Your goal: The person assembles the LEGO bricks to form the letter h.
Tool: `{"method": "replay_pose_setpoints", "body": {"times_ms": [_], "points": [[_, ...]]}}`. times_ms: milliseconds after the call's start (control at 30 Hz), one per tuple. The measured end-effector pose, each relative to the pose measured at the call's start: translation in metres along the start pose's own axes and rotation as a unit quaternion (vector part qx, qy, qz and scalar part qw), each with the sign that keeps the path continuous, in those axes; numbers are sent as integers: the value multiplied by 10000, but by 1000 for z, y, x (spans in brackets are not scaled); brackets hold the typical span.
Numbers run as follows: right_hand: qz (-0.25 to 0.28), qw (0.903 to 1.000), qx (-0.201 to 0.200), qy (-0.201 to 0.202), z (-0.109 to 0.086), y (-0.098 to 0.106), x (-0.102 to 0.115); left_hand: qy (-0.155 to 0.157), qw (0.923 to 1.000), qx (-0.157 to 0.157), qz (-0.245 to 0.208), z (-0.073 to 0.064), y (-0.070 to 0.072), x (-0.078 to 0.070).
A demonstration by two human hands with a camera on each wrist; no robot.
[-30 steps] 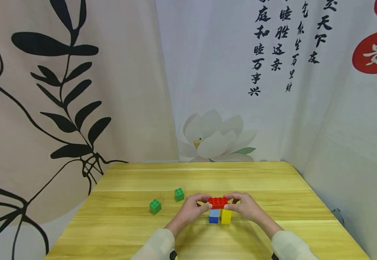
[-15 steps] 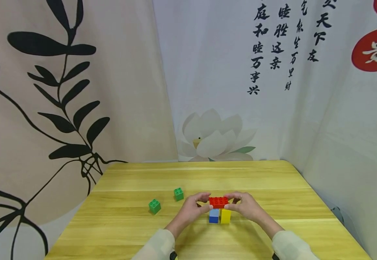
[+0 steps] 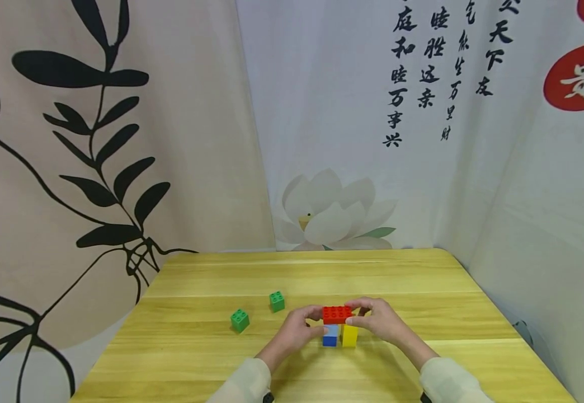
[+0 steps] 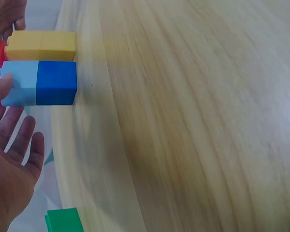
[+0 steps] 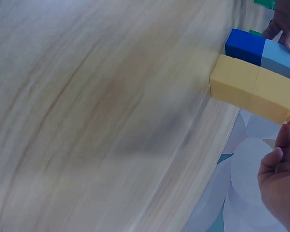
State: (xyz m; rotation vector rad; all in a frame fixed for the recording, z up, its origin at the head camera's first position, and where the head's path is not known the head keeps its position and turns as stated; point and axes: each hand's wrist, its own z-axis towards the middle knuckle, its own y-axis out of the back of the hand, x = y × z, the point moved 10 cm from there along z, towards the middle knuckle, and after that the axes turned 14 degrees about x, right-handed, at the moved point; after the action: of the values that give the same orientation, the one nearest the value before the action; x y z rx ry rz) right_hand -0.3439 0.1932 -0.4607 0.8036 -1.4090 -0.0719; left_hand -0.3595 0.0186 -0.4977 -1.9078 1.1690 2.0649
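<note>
A red toy brick (image 3: pixel 337 314) lies across two short stacks. The left stack is a light blue brick (image 4: pixel 25 82) over a dark blue brick (image 4: pixel 57 83); beside it, a narrow gap away, stand two yellow bricks (image 5: pixel 253 87), one on the other. Studs show between the upper yellow brick and the red one. My left hand (image 3: pixel 296 330) pinches the light blue brick, thumb on its side, with the index finger near the red brick's left end. With thumb and index finger, my right hand (image 3: pixel 380 320) holds the red brick's right end.
Two green bricks, a nearer one (image 3: pixel 240 321) and a farther one (image 3: pixel 277 301), sit left of the stacks on the wooden table (image 3: pixel 196 364). A printed curtain (image 3: pixel 211 140) hangs behind the table's far edge.
My left thumb has slid down from the red brick to the light blue one. The red brick has shifted very slightly left. My right hand keeps its hold.
</note>
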Motion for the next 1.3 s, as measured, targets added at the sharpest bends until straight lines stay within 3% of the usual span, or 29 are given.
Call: {"method": "replay_pose_setpoints", "body": {"times_ms": [200,533,900,1300], "points": [[46,10000,12,-24,1,-2,-1,-99,9999,-6,-108,-1,3,0],[-75,10000,10,-51,2,-3,-5,-549,9971,-312,-413,-3,10,-11],[-186,9998,110,-45,4,-4,-7,-555,9976,-337,-220,-5,10,-13],[-259,9995,206,-25,7,-7,-12,-355,9987,-297,-192,-5,10,-9]]}}
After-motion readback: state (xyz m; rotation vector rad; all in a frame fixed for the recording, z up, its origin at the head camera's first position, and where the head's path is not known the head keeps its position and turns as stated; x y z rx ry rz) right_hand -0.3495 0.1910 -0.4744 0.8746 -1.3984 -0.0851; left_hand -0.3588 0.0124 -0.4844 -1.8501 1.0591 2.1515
